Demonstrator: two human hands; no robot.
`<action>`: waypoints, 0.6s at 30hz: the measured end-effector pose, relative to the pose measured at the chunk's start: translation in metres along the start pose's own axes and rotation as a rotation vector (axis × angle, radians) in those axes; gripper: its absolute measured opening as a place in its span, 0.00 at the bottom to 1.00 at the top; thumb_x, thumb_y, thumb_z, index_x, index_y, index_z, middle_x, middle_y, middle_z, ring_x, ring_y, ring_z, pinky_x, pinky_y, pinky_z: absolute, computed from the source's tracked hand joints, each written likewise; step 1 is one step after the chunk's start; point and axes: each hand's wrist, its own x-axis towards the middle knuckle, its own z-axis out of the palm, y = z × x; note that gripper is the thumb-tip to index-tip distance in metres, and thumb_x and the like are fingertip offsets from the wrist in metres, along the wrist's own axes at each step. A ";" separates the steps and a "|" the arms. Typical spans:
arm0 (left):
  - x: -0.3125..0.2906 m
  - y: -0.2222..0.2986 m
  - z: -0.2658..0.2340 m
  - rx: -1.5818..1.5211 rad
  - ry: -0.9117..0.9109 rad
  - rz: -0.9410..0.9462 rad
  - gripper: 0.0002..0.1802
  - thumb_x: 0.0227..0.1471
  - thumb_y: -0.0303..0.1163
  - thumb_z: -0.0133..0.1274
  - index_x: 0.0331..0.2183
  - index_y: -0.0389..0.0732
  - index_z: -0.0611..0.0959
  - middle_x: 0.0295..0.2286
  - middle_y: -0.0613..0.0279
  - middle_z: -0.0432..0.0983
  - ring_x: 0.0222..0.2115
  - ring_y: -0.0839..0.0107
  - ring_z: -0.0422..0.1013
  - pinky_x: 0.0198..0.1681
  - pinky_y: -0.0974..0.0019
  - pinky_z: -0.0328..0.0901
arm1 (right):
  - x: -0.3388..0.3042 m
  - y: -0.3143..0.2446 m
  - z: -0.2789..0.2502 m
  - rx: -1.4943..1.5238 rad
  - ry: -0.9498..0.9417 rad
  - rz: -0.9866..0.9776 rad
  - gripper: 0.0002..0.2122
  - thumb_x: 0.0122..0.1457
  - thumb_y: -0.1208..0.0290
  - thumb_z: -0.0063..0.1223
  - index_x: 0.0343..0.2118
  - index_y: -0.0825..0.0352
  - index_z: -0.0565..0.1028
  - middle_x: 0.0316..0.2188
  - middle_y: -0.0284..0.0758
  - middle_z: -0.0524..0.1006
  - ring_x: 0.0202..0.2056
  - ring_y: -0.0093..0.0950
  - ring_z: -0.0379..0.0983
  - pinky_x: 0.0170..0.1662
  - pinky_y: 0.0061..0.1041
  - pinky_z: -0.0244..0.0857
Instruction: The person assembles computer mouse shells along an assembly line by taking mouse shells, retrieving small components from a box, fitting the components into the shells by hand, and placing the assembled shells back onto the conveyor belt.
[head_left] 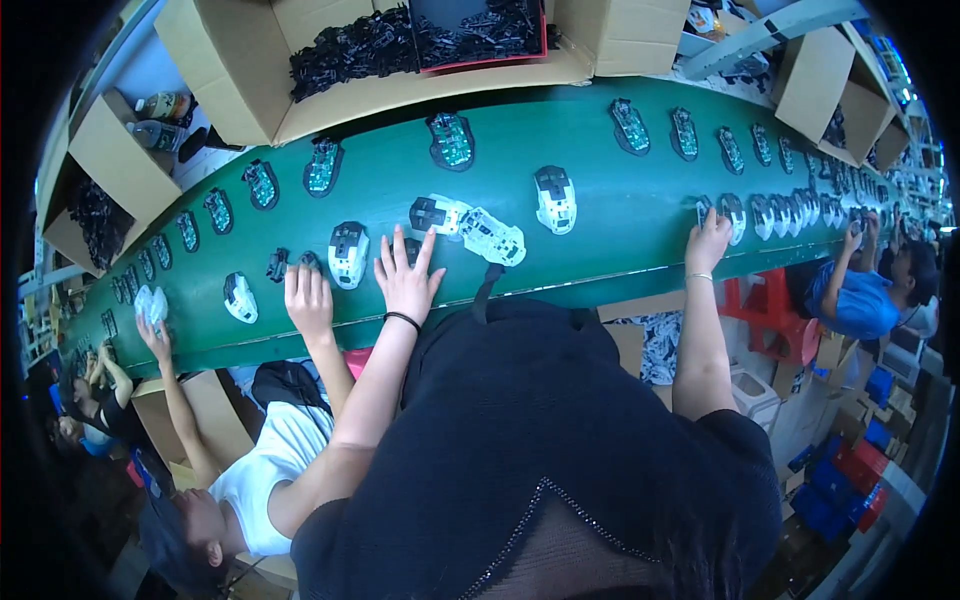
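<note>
My left hand point(408, 285), a dark band at its wrist, lies on the green belt with its fingers spread. Its fingertips reach the near side of a white-and-black mouse shell point(432, 214), and a small dark part shows beneath them. Touching that shell on the right is an open white mouse shell half point(492, 237). Off to the right, my right hand point(708, 245) has its fingers closed on a mouse shell point(702, 209), mostly covered. Another white mouse shell point(556, 200) sits between my hands, and one more point(348, 255) stands left of my left hand.
Along the far side of the green belt point(590, 255) runs a row of green circuit boards on dark bases point(451, 140). More mouse shells point(765, 216) crowd the right. Cardboard boxes point(430, 95) of black parts stand beyond. Close on my left, a co-worker's hand point(308, 298) touches dark parts.
</note>
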 end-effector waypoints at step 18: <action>0.038 0.011 -0.058 -2.557 -0.184 -0.588 0.28 0.55 0.44 0.45 0.55 0.58 0.56 0.44 0.59 0.65 0.42 0.68 0.66 0.35 0.60 0.68 | 0.009 -0.348 -0.106 1.456 -1.017 -0.486 0.16 0.52 0.75 0.50 0.45 0.69 0.69 0.40 0.37 0.72 0.40 0.25 0.68 0.44 0.25 0.64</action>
